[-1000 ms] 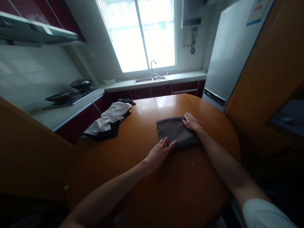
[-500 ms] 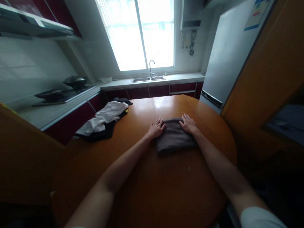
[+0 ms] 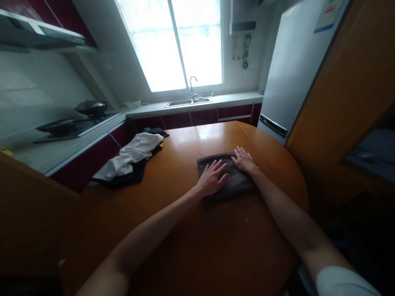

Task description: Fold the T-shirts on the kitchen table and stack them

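Fingers of both hands are lying spread and flat, clamping on nothing, pressing down on a folded dark grey cloth [image 3: 230, 179]. Serving as the landmark, the round orange-brown wooden table [image 3: 197, 234] is filling most of the lower view. Beyond the table on its right, a tall pale grey refrigerator [image 3: 290, 70] is standing against an orange wooden wall. Behind the table, a bright window [image 3: 177, 43] is glowing above a white counter with a steel sink and curved tap [image 3: 191, 88]. Off the table's left side, a dark wok [image 3: 91, 107] is sitting on a stove. On the table's far left edge, a crumpled heap of white and black clothes [image 3: 129, 162] is lying well apart from the cloth. The grey cloth is resting right of the table's centre. The left hand [image 3: 212, 180] is covering its near left part, while the right hand [image 3: 244, 160] is resting on its far right corner.
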Motion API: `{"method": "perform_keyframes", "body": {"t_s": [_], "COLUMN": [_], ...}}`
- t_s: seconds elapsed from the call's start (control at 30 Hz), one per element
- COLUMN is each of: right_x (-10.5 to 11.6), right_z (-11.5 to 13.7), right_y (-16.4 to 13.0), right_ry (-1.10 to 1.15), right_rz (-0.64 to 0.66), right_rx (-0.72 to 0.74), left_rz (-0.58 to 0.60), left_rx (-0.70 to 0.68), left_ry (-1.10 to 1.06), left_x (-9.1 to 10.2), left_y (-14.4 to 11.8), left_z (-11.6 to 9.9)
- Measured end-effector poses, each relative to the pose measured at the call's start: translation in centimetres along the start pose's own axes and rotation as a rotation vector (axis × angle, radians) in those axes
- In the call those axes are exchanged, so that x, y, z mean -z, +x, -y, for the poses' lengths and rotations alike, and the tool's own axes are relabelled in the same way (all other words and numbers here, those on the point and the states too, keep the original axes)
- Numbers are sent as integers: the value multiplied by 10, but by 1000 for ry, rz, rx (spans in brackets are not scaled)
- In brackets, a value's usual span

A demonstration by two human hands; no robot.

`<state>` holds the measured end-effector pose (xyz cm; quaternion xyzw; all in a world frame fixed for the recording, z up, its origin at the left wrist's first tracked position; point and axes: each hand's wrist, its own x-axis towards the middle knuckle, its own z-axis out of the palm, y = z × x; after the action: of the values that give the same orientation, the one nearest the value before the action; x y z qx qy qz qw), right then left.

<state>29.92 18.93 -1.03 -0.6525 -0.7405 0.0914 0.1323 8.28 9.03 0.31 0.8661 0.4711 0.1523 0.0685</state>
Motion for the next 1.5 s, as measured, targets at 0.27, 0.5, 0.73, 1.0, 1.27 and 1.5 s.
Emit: {"method": "perform_keyframes", "body": {"t_s": [0.27,0.5,0.73,1.0,1.27,1.5], "right_x": [11,43,37,49,49,42], "right_z": [-3,-45,-32,-17,-14,-22], "right_y": [6,0,-5,-9,-1,17], "right_ry": [335,577,688,867,1078,1063], "right_rz": [-90,-145,-60,-4,61,32], "right_rx": [-74,-371,-451,-513,-487,-524], "left_rz": [0,-470,-526,-536,-531,-529], "left_rx": [-84,92,436,389,399,363], "left_ry": [-86,-275,-414,-365,-362,-348], "left_x": [4,14,-3,-3,-5,-7], "left_y": [-24,-3,11,12,14,14], "left_z": [-13,60,110,107,112,116]}}
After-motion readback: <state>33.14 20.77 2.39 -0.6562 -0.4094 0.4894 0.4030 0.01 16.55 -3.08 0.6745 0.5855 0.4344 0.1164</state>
